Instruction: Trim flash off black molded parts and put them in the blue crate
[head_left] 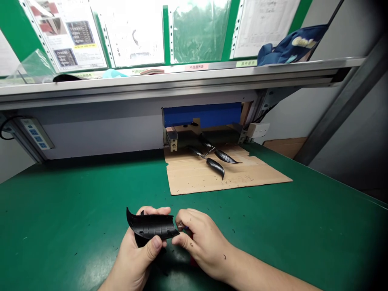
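Observation:
My left hand [142, 250] is closed around a curved black plastic shell [151, 227], its ribbed hollow side facing up and its pointed tip to the left. The thumb presses on the near edge, with the fingers behind and below. More black plastic shows under the shell in the same hand. At the shell's right end, my right hand [203, 238] is closed, thumb and forefinger close to the cut edge. It grips a mostly hidden tool with a red handle; a bit of red shows below the palm. Small black shavings stick to the right hand.
Beyond the hands, a cardboard sheet [194, 182] lies on the green tabletop [91, 190]. Glossy black curved parts on a frame [216, 167] rest on it, by an opening with a blue flap [203, 115]. A power strip [36, 133] is at left, a shelf [182, 81] above.

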`<state>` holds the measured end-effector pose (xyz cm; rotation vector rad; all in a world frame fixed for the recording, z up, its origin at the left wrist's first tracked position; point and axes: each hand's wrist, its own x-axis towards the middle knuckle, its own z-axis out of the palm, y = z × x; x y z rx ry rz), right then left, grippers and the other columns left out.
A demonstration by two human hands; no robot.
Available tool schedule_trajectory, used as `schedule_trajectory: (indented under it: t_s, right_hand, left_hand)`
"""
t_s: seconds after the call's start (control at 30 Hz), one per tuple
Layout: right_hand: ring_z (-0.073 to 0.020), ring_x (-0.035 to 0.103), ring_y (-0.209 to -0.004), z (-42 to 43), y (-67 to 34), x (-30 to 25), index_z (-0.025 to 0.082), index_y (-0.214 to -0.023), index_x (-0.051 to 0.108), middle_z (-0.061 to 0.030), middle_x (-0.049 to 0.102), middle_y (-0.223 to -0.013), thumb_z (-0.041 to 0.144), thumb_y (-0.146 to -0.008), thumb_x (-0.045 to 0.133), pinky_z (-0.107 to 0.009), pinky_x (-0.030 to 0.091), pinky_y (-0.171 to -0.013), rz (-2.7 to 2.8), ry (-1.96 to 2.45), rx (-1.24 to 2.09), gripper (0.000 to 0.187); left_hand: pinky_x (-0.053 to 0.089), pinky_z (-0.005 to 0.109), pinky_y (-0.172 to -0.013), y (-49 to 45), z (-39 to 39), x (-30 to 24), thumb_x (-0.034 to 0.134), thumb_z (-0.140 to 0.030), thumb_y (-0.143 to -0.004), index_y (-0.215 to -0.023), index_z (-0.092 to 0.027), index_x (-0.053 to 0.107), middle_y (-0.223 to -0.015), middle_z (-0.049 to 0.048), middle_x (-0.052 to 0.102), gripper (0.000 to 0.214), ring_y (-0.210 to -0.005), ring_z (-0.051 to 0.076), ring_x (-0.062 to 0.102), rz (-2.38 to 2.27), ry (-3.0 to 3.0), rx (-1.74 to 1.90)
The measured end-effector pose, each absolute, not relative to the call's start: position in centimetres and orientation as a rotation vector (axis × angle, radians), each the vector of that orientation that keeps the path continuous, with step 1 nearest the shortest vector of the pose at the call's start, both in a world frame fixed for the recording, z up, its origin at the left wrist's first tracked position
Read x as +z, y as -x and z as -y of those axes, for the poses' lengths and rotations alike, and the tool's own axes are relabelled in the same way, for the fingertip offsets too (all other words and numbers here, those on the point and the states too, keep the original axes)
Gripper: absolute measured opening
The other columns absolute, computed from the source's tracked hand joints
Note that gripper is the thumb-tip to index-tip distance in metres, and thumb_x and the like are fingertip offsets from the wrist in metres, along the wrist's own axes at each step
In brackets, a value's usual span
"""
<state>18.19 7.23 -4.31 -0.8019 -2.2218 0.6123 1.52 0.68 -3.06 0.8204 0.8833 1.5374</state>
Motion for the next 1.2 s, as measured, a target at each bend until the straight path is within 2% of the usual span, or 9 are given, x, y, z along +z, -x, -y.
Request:
schedule_trajectory:
  t_s: [0.13, 0.37, 0.57, 0.8, 0.97, 1.13, 1.2]
  right_hand:
    - [-0.017, 0.043, -0.067, -7.2, -18.1, -4.1, 0.018, -0.08, 0.049, -0.0004, 0.051, -0.074, 0.076, -0.091, 0.033, -0.026, 0.031, -0.061, 2.136, 0.754, 0.672, 0.061]
    - [-0.0197, 0.044, -0.073, -6.5, -17.9, -3.9, 0.018, -0.089, 0.053, -0.0047, 0.051, -0.083, 0.079, -0.09, 0.017, -0.031, 0.037, -0.068, 2.155, 0.692, 0.712, 0.071]
    - [-0.0207, 0.043, -0.074, -6.0, -17.7, -3.7, 0.018, -0.091, 0.054, -0.0049, 0.05, -0.084, 0.081, -0.088, 0.015, -0.034, 0.037, -0.069, 2.148, 0.692, 0.713, 0.075]
    - [-0.0195, 0.041, -0.069, -5.8, -17.6, -3.8, 0.019, -0.075, 0.045, -0.003, 0.048, -0.076, 0.081, -0.086, 0.006, -0.031, 0.034, -0.063, 2.162, 0.768, 0.68, 0.074]
    - [-0.0171, 0.039, -0.062, -5.7, -17.4, -3.7, 0.019, -0.069, 0.038, -0.0007, 0.045, -0.068, 0.082, -0.086, 0.01, -0.028, 0.029, -0.057, 2.158, 0.76, 0.684, 0.071]
    - [-0.0156, 0.049, -0.065, -6.2, -17.9, -2.8, 0.018, -0.075, 0.055, -0.0004, 0.053, -0.07, 0.077, -0.092, 0.016, -0.026, 0.037, -0.064, 2.228, 0.542, 0.983, 0.072]
    - [-0.0141, 0.048, -0.061, -6.7, -18.2, -2.6, 0.018, -0.073, 0.054, 0.0009, 0.051, -0.066, 0.078, -0.091, 0.024, -0.024, 0.037, -0.06, 2.21, 0.471, 1.111, 0.069]
  left_hand:
    - [0.046, 0.022, -0.065, -1.6, -0.6, -3.0, 0.08, -0.033, -0.07, -0.104, -0.023, 0.061, -0.12, 0.0065, 0.058, 0.041, -0.07, 0.01, 0.055, -0.87, -0.796, 1.534]
    - [0.048, 0.03, -0.073, -1.3, -0.4, -3.0, 0.084, -0.036, -0.063, -0.106, -0.022, 0.059, -0.112, 0.0092, 0.061, 0.052, -0.068, 0.014, 0.058, -0.785, -0.736, 1.437]
    - [0.048, 0.026, -0.069, -1.3, -0.3, -3.0, 0.084, -0.035, -0.063, -0.1, -0.026, 0.059, -0.111, 0.0039, 0.062, 0.046, -0.067, 0.011, 0.058, -0.707, -0.717, 1.389]
    - [0.048, 0.024, -0.07, -1.5, -0.4, -2.8, 0.086, -0.035, -0.061, -0.095, -0.024, 0.057, -0.103, 0.0017, 0.062, 0.045, -0.068, 0.011, 0.058, -0.711, -0.735, 1.4]
    - [0.048, 0.025, -0.068, -1.4, -0.4, -2.8, 0.086, -0.033, -0.062, -0.095, -0.023, 0.055, -0.103, 0.003, 0.061, 0.046, -0.065, 0.011, 0.058, -0.714, -0.748, 1.409]
    - [0.048, 0.026, -0.065, -1.3, -0.3, -2.5, 0.085, -0.034, -0.062, -0.096, -0.024, 0.054, -0.104, 0.0049, 0.061, 0.048, -0.064, 0.011, 0.057, -0.726, -0.788, 1.413]
    - [0.048, 0.026, -0.065, -1.2, -0.3, -2.4, 0.085, -0.035, -0.062, -0.096, -0.024, 0.054, -0.105, 0.0051, 0.061, 0.048, -0.063, 0.011, 0.057, -0.727, -0.797, 1.409]
